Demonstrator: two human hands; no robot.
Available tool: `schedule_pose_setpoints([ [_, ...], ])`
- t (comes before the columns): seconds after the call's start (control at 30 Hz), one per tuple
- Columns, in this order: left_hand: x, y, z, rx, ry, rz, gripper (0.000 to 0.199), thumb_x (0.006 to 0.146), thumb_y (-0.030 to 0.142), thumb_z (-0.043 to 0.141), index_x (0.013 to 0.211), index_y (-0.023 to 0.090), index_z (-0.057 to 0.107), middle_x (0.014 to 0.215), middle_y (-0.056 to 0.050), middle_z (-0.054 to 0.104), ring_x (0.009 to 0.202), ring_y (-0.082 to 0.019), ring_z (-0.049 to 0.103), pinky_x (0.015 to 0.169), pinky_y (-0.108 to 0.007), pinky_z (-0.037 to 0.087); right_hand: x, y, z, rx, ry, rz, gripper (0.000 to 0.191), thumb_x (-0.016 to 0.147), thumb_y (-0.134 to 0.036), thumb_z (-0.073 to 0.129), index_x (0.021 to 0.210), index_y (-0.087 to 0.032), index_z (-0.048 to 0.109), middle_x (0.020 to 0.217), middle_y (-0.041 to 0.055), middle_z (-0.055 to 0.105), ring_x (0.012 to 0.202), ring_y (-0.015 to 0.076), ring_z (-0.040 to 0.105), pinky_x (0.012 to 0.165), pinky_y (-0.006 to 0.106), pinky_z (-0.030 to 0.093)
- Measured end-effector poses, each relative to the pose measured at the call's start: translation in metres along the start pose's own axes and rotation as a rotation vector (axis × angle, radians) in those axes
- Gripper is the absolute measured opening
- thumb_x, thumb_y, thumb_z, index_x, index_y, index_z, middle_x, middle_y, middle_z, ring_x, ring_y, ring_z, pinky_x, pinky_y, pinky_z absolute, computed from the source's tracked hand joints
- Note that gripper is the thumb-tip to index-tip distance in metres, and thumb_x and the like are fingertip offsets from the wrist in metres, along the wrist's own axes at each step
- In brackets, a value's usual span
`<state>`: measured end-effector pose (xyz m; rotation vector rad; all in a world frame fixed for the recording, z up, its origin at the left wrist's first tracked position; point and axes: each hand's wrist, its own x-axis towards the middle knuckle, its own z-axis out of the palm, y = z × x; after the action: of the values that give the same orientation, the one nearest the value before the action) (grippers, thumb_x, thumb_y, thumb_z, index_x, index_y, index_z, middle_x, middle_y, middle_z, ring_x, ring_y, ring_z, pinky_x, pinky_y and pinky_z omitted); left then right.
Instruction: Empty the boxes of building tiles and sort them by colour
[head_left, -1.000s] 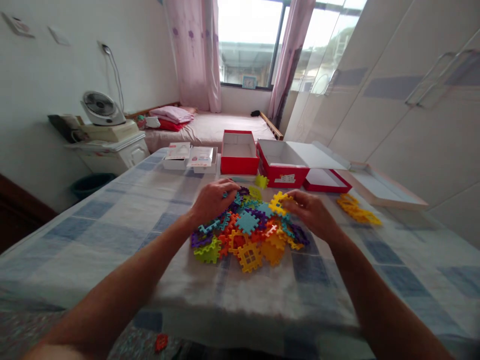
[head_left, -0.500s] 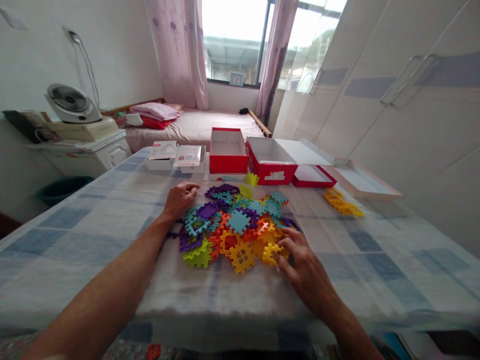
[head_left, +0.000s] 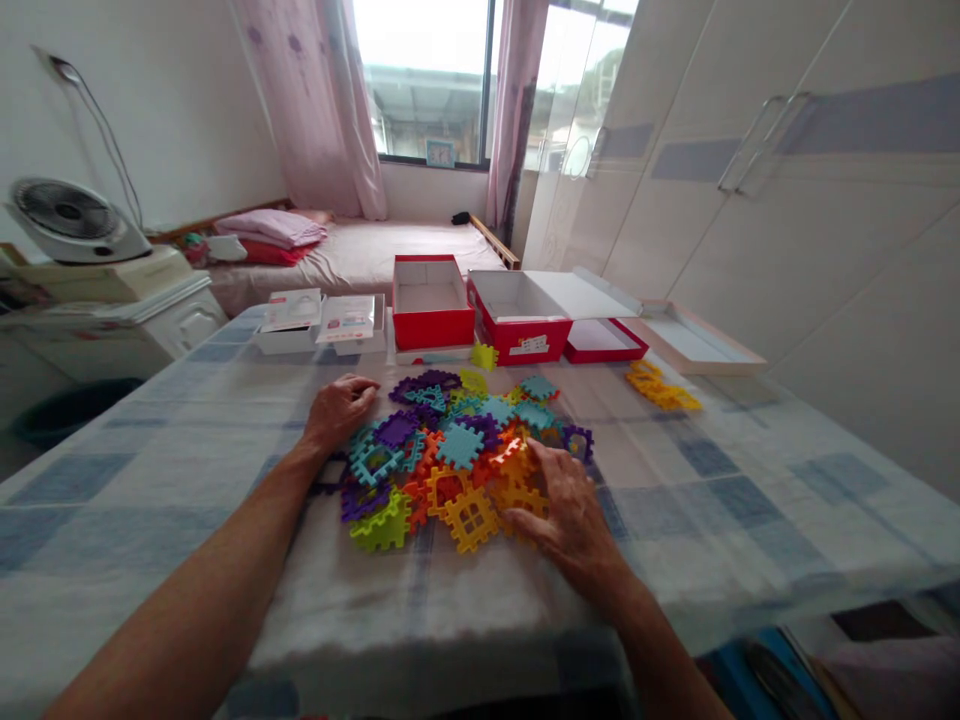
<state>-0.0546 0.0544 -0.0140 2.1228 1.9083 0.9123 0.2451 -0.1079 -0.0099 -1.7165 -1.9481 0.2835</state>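
A heap of interlocking plastic building pieces with notched edges lies on the table, in purple, turquoise, green, orange and yellow. My left hand [head_left: 341,408] rests at the heap's left side, fingers loosely bent and holding nothing that I can see. Close by it are a turquoise frame piece [head_left: 376,462] and a purple square piece [head_left: 397,429]. Over the right part of the heap, my right hand [head_left: 570,505] has its thumb and fingers apart, touching the yellow pieces [head_left: 517,492]. Left of its thumb lies a yellow window piece [head_left: 472,519].
Several yellow pieces [head_left: 661,388] lie apart at the right. Behind the heap stand an open red box [head_left: 433,330], a second red box [head_left: 529,345] with its lid raised, a shallow red tray [head_left: 607,352] and small white boxes [head_left: 356,345]. A checked cloth [head_left: 712,510] covers the table.
My right hand has moved left and deeper over the yellow and orange pieces. A purple piece at the heap's right shows more now. The camera view has turned right; my left hand stays by the heap.
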Motion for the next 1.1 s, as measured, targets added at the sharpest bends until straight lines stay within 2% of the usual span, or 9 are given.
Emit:
schedule_pose_setpoints([
  [0.1, 0.000, 0.000, 0.000, -0.003, -0.006, 0.012, 0.039, 0.075, 0.036, 0.040, 0.088, 0.016, 0.070, 0.100, -0.007, 0.068, 0.085, -0.020, 0.063, 0.080, -0.026, 0.046, -0.002, -0.003, -0.002, -0.022, 0.007, 0.005, 0.055, 0.073, -0.033, 0.063, 0.124, -0.022, 0.044, 0.114, 0.0091, 0.053, 0.107, 0.0266, 0.047, 0.090, 0.045, 0.038],
  [0.2, 0.000, -0.001, 0.000, 0.002, -0.007, 0.017, 0.039, 0.075, 0.036, 0.040, 0.088, 0.015, 0.070, 0.099, -0.007, 0.068, 0.085, -0.020, 0.063, 0.079, -0.026, 0.046, -0.005, -0.001, -0.002, -0.036, 0.033, -0.006, 0.051, 0.073, -0.036, 0.064, 0.119, -0.021, 0.049, 0.116, 0.0094, 0.051, 0.110, 0.0264, 0.046, 0.094, 0.044, 0.036],
  [0.3, 0.000, -0.002, 0.001, 0.012, -0.012, 0.017, 0.038, 0.075, 0.036, 0.040, 0.088, 0.017, 0.071, 0.099, -0.006, 0.068, 0.083, -0.019, 0.063, 0.078, -0.025, 0.046, -0.007, 0.004, -0.002, -0.053, 0.019, -0.042, 0.068, 0.070, -0.048, 0.065, 0.128, -0.023, 0.041, 0.135, 0.0105, 0.039, 0.124, 0.0288, 0.035, 0.101, 0.046, 0.031],
  [0.4, 0.000, -0.004, 0.002, 0.022, -0.017, 0.033, 0.039, 0.076, 0.036, 0.039, 0.089, 0.017, 0.071, 0.100, -0.006, 0.067, 0.083, -0.019, 0.063, 0.078, -0.026, 0.046, -0.005, 0.010, 0.000, -0.098, -0.089, -0.096, 0.096, 0.062, -0.059, 0.067, 0.140, -0.024, 0.024, 0.147, 0.0110, 0.025, 0.135, 0.0318, 0.020, 0.105, 0.050, 0.025],
  [0.5, 0.001, -0.006, 0.003, 0.031, -0.013, 0.052, 0.041, 0.076, 0.036, 0.038, 0.091, 0.016, 0.071, 0.101, -0.007, 0.067, 0.085, -0.020, 0.062, 0.079, -0.026, 0.046, 0.003, 0.013, 0.000, -0.127, -0.171, -0.111, 0.104, 0.058, -0.057, 0.069, 0.142, -0.021, 0.020, 0.146, 0.0124, 0.028, 0.136, 0.0329, 0.016, 0.106, 0.051, 0.023],
  [0.57, 0.001, -0.006, 0.003, 0.030, -0.013, 0.052, 0.041, 0.076, 0.036, 0.038, 0.090, 0.016, 0.071, 0.100, -0.007, 0.067, 0.085, -0.020, 0.062, 0.079, -0.026, 0.045, 0.006, 0.013, -0.002, -0.121, -0.160, -0.123, 0.098, 0.060, -0.051, 0.070, 0.141, -0.020, 0.024, 0.142, 0.0126, 0.034, 0.134, 0.0322, 0.022, 0.105, 0.050, 0.025],
  [0.77, 0.001, -0.004, 0.002, 0.028, -0.016, 0.057, 0.042, 0.076, 0.037, 0.038, 0.090, 0.015, 0.071, 0.099, -0.007, 0.066, 0.085, -0.020, 0.062, 0.079, -0.026, 0.045, 0.001, 0.010, -0.009, -0.093, -0.055, -0.170, 0.058, 0.070, -0.025, 0.061, 0.125, -0.020, 0.042, 0.123, 0.0112, 0.049, 0.120, 0.0261, 0.041, 0.097, 0.044, 0.038],
  [0.97, 0.001, -0.004, 0.002, 0.026, -0.026, 0.062, 0.042, 0.076, 0.038, 0.038, 0.089, 0.016, 0.071, 0.099, -0.007, 0.066, 0.083, -0.020, 0.062, 0.077, -0.026, 0.045, 0.007, 0.012, -0.011, -0.124, -0.071, -0.209, 0.052, 0.067, -0.033, 0.068, 0.114, -0.020, 0.048, 0.136, 0.0122, 0.040, 0.125, 0.0289, 0.036, 0.100, 0.047, 0.035],
  [1.1, 0.002, -0.006, 0.003, 0.027, -0.024, 0.067, 0.043, 0.076, 0.038, 0.037, 0.089, 0.015, 0.071, 0.099, -0.007, 0.066, 0.084, -0.020, 0.062, 0.078, -0.026, 0.045, 0.013, 0.007, -0.010, -0.077, -0.122, -0.226, 0.052, 0.067, -0.028, 0.067, 0.114, -0.018, 0.046, 0.122, 0.0112, 0.053, 0.117, 0.0278, 0.045, 0.098, 0.046, 0.036],
])
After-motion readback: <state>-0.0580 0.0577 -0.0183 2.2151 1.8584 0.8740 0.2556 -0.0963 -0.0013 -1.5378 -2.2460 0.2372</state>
